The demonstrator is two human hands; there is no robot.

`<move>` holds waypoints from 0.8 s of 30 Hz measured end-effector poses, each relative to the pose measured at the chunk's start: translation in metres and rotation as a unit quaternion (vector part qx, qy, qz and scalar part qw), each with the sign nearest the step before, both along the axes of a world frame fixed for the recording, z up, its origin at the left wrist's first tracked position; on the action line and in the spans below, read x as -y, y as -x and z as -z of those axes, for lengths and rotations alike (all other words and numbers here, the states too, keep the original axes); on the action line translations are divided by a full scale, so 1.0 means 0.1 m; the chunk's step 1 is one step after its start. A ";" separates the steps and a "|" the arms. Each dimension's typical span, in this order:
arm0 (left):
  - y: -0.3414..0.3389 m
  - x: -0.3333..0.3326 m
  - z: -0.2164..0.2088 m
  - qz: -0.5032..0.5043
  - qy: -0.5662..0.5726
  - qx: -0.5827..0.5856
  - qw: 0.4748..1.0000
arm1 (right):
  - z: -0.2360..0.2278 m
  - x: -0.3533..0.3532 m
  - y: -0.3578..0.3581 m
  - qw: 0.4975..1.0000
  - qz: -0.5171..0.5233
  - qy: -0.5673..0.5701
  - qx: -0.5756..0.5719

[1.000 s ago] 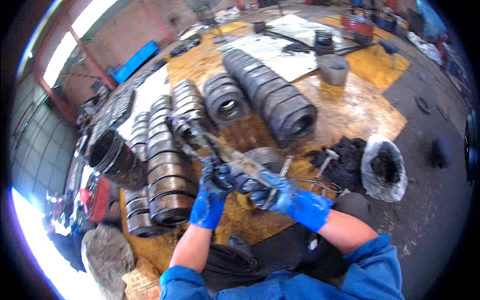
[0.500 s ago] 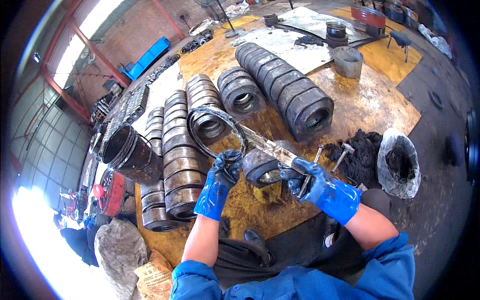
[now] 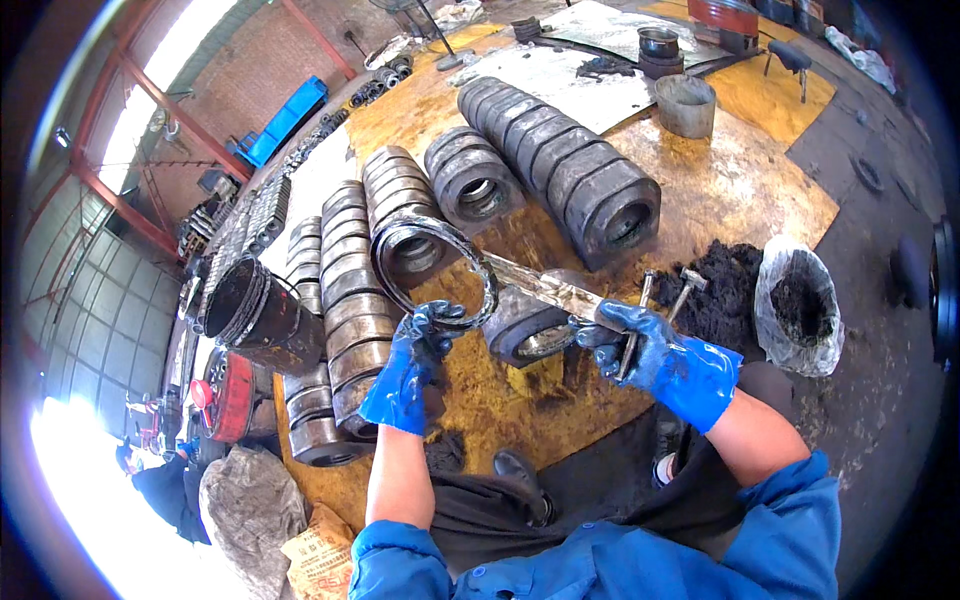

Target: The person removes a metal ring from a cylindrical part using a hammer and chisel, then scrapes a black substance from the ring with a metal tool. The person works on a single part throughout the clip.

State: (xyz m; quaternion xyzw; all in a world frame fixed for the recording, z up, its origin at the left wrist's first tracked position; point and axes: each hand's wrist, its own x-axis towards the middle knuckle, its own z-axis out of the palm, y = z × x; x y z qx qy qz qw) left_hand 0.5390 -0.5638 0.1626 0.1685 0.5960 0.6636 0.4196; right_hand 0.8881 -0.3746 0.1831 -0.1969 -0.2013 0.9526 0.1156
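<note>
In a blue rubber glove, my left hand (image 3: pixel 422 340) has its fingers closed round the lower edge of a black, greasy ring (image 3: pixel 388 272), tilted up in the air. My right hand (image 3: pixel 650 350), also gloved, grips a long flat stick (image 3: pixel 545 288) smeared with pale and dark grease. The stick's far end meets the ring's right side. A thin metal rod (image 3: pixel 640 325) crosses by my right fingers; whether they hold it I cannot tell. Under the stick sits a single thick metal ring part (image 3: pixel 525 328) with a shiny bore.
Rows of dark metal ring parts (image 3: pixel 570 165) lie on a stained yellow board (image 3: pixel 740 190). To the left stand a black bucket (image 3: pixel 265 310) and a red drum (image 3: pixel 232 395). At right are a hammer (image 3: pixel 688 290), black fibrous stuff (image 3: pixel 725 285) and a plastic-lined container (image 3: pixel 800 310).
My right hand has moved a little to the right with the stick, which now lies slightly flatter across the view. My left hand still holds the ring. The whole view has shifted slightly.
</note>
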 end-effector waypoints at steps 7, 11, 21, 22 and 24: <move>0.15 0.13 -0.04 0.058 -0.010 -0.040 0.997 | 0.03 -0.05 -0.06 0.997 -0.029 -0.033 0.059; 0.20 0.18 0.03 0.079 -0.004 -0.076 0.994 | 0.12 -0.07 -0.08 0.998 -0.033 -0.024 0.053; 0.14 0.21 -0.06 0.048 0.044 -0.106 0.992 | 0.16 -0.16 -0.13 0.999 -0.025 -0.024 0.018; 0.11 0.22 -0.09 0.061 0.037 -0.126 0.990 | 0.15 -0.17 -0.13 0.999 -0.020 -0.024 0.021; 0.03 0.25 -0.19 0.088 0.022 -0.163 0.983 | 0.10 -0.19 -0.15 0.999 -0.010 -0.026 0.029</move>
